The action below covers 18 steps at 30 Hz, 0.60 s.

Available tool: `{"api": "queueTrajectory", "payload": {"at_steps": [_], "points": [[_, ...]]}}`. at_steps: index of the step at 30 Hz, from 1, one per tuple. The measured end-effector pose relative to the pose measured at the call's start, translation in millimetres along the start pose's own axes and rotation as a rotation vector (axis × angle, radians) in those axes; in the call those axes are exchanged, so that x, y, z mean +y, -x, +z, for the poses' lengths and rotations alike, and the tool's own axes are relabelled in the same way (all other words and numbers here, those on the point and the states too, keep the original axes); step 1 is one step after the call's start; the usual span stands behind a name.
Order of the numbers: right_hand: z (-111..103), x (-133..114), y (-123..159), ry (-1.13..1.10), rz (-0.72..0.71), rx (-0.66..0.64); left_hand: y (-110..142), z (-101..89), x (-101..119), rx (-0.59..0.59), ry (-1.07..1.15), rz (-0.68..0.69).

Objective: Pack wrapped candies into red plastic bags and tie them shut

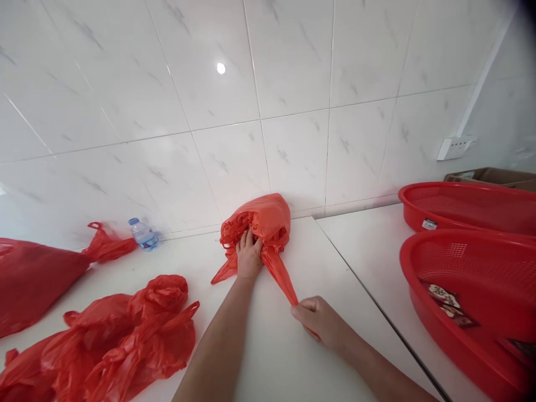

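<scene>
A bundle of red plastic bags [274, 218] stands against the tiled wall at the back of the white table. My left hand [249, 257] grips its front, with the fingers reaching into the crumpled folds and their tips partly hidden. From the bundle a twisted red strip, which looks like a bag handle [281, 277], stretches toward me. My right hand [320, 321] is closed round the near end of this strip, and a short tail pokes out below the fingers. Another loose end [225, 271] hangs out to the left of my left wrist.
Crumpled red plastic bags [125, 329] lie at the front left, with a fuller red bag [37, 282] behind. A water bottle [144, 234] stands tilted by the wall. Two red plastic baskets [414, 268] are at the right, the nearer holding small packets [450, 304]. A seam [368, 293] divides the tabletop.
</scene>
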State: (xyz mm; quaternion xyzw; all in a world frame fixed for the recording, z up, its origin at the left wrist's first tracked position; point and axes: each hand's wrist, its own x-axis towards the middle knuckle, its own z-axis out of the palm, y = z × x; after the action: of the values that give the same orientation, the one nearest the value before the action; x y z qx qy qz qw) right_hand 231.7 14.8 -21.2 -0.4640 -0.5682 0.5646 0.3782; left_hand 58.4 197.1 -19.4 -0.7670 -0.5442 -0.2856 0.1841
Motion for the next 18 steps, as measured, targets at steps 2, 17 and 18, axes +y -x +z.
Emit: {"api": "queueTrajectory", "payload": {"at_steps": [2,17,18], "points": [[-11.1,9.0,28.8,-0.077,0.006,-0.093,0.2,-0.3,-1.8,-0.016,0.015,-0.028],[-55.7,12.4,41.5,-0.356,-0.098,0.283,63.8,-49.1,16.0,0.102,0.192,0.106],[-55.6,14.4,42.2,-0.329,-0.079,0.262,69.0,-52.2,21.0,0.065,0.227,0.163]]}}
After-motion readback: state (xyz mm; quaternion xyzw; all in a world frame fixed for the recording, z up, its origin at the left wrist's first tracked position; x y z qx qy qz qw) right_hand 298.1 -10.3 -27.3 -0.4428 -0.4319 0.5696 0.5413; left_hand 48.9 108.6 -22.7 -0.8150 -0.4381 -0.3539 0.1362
